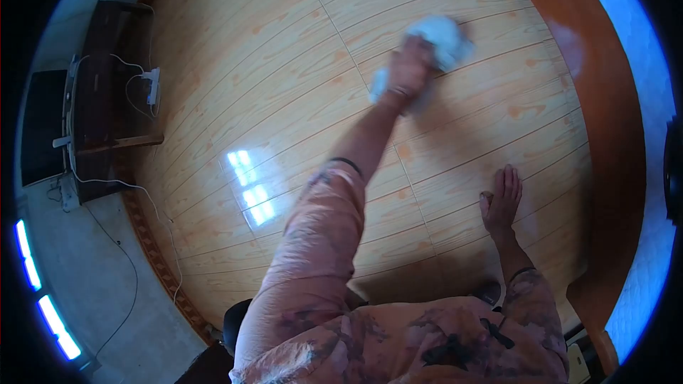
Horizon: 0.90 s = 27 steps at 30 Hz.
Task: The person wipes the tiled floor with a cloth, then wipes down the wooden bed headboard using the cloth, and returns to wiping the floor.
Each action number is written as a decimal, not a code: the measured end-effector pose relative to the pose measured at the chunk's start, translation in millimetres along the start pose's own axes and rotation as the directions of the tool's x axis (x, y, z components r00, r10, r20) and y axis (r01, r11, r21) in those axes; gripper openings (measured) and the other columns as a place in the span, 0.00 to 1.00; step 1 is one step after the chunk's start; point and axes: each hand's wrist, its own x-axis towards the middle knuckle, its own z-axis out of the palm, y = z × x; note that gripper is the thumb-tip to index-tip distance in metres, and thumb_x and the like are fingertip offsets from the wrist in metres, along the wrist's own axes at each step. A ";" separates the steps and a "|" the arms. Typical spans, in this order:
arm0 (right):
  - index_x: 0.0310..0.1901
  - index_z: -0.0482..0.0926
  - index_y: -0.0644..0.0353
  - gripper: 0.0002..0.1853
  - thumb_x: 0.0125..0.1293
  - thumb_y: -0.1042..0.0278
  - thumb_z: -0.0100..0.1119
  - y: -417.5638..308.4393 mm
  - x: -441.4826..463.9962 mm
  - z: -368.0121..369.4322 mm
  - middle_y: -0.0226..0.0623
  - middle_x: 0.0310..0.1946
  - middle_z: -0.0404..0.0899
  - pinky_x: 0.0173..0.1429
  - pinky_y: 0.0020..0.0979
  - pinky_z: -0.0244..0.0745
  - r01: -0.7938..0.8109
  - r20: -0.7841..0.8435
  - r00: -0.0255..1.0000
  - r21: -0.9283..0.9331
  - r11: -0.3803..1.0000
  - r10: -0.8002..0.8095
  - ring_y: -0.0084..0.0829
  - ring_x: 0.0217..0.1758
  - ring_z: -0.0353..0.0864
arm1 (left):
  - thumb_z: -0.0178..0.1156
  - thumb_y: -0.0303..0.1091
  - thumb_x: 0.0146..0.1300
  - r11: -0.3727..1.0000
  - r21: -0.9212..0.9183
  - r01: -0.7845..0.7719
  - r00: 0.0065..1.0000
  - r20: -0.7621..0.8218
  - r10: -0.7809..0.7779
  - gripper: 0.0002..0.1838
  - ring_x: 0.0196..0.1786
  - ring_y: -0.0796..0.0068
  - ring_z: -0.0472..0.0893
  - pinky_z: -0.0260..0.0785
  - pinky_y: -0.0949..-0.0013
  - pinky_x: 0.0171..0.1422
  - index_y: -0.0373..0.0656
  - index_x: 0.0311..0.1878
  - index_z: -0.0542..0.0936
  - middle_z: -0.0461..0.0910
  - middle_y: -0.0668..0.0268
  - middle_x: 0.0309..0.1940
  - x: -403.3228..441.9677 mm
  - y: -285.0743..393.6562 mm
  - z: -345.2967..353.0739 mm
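Wood-look floor (270,85); no containers made out. Pale cloth (445,39) on it, blurred, spread lower-left to upper-right, bulk just beyond and right of left hand's fingers, a bit showing by the wrist. Left hand (411,67) on cloth, nearer; clenched or just pressing, can't tell. Right hand (502,203) palm down on floor, fingers extended, holding nothing, well apart from cloth.

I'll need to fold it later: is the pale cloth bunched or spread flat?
Bunched, it seems: the cloth makes a rounded lump by the left hand; blur hides its folds.
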 end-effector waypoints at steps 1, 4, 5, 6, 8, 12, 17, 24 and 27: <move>0.68 0.55 0.63 0.40 0.57 0.57 0.58 0.4 0.0 0.5 0.51 0.71 0.51 0.74 0.55 0.41 0.000 -0.001 1.000 0.000 1.000 0.000 0.54 0.74 0.48 | 0.53 0.37 0.61 0.993 0.052 0.110 0.993 -0.052 -0.108 0.23 0.65 0.48 0.66 0.66 0.44 0.55 0.44 0.60 0.69 0.66 0.50 0.63 -4.4 -29.9 -21.6; 0.68 0.55 0.63 0.39 0.57 0.57 0.57 -0.6 1.5 0.1 0.51 0.71 0.51 0.74 0.55 0.41 0.002 0.006 1.000 -0.008 1.000 -0.002 0.54 0.74 0.48 | 0.57 0.38 0.57 0.876 0.131 0.464 0.883 -0.140 -0.447 0.25 0.65 0.50 0.65 0.65 0.46 0.59 0.44 0.59 0.71 0.64 0.50 0.64 -40.9 -128.3 -56.9; 0.68 0.55 0.63 0.39 0.57 0.57 0.57 -1.3 1.6 -0.9 0.51 0.71 0.52 0.74 0.55 0.41 0.002 0.010 1.000 -0.013 1.000 -0.002 0.54 0.74 0.48 | 0.56 0.38 0.58 0.844 0.208 0.495 0.865 -0.207 -0.456 0.25 0.65 0.49 0.65 0.64 0.46 0.60 0.45 0.60 0.70 0.64 0.50 0.64 -65.3 -163.5 -63.9; 0.68 0.55 0.63 0.40 0.57 0.57 0.58 -1.9 1.6 -1.6 0.51 0.70 0.52 0.74 0.55 0.41 0.003 0.001 1.000 -0.015 1.000 -0.003 0.53 0.74 0.48 | 0.56 0.39 0.58 0.787 0.232 0.572 0.819 -0.221 -0.530 0.26 0.66 0.49 0.64 0.64 0.46 0.60 0.46 0.60 0.69 0.63 0.50 0.65 -86.9 -182.7 -78.6; 0.68 0.55 0.64 0.40 0.57 0.57 0.58 -2.2 1.6 -0.2 0.51 0.70 0.52 0.74 0.55 0.41 0.004 -0.020 1.000 -0.019 1.000 -0.004 0.53 0.75 0.47 | 0.56 0.41 0.60 0.665 0.278 0.693 0.720 -0.241 -0.650 0.27 0.68 0.50 0.62 0.63 0.45 0.61 0.47 0.62 0.67 0.61 0.51 0.67 -133.8 -204.8 -108.8; 0.67 0.56 0.64 0.39 0.56 0.57 0.58 -1.6 -0.7 0.3 0.50 0.70 0.52 0.75 0.54 0.41 -0.004 -0.011 1.000 -0.039 0.999 0.004 0.52 0.75 0.46 | 0.56 0.44 0.62 0.460 0.323 0.827 0.542 -0.244 -0.804 0.29 0.71 0.50 0.57 0.61 0.44 0.64 0.47 0.65 0.64 0.57 0.51 0.69 -220.5 -213.2 -151.8; 0.67 0.57 0.65 0.39 0.57 0.56 0.58 0.5 -1.5 -3.4 0.50 0.71 0.51 0.76 0.53 0.39 -0.046 0.023 0.999 -0.028 0.999 0.047 0.50 0.75 0.46 | 0.58 0.42 0.62 0.403 0.243 0.882 0.457 -0.239 -0.857 0.31 0.70 0.44 0.57 0.62 0.48 0.67 0.44 0.66 0.62 0.55 0.44 0.69 -304.9 -170.7 -174.3; 0.67 0.58 0.65 0.38 0.59 0.53 0.57 5.4 -14.7 3.3 0.49 0.71 0.51 0.76 0.52 0.37 -0.044 -0.032 0.998 0.042 0.998 0.045 0.49 0.75 0.44 | 0.57 0.37 0.61 0.350 -0.206 0.914 0.353 -0.027 -0.935 0.21 0.49 0.55 0.75 0.72 0.56 0.48 0.36 0.54 0.68 0.73 0.51 0.48 -332.9 -144.0 -167.3; 0.66 0.59 0.67 0.39 0.59 0.50 0.56 7.4 -15.4 8.7 0.51 0.70 0.52 0.75 0.53 0.38 -0.082 -0.038 0.996 0.055 0.995 0.084 0.50 0.75 0.46 | 0.57 0.35 0.62 0.231 -0.688 0.688 0.453 0.159 -0.877 0.18 0.38 0.69 0.77 0.72 0.64 0.39 0.36 0.51 0.70 0.76 0.60 0.39 -285.7 -84.7 -179.4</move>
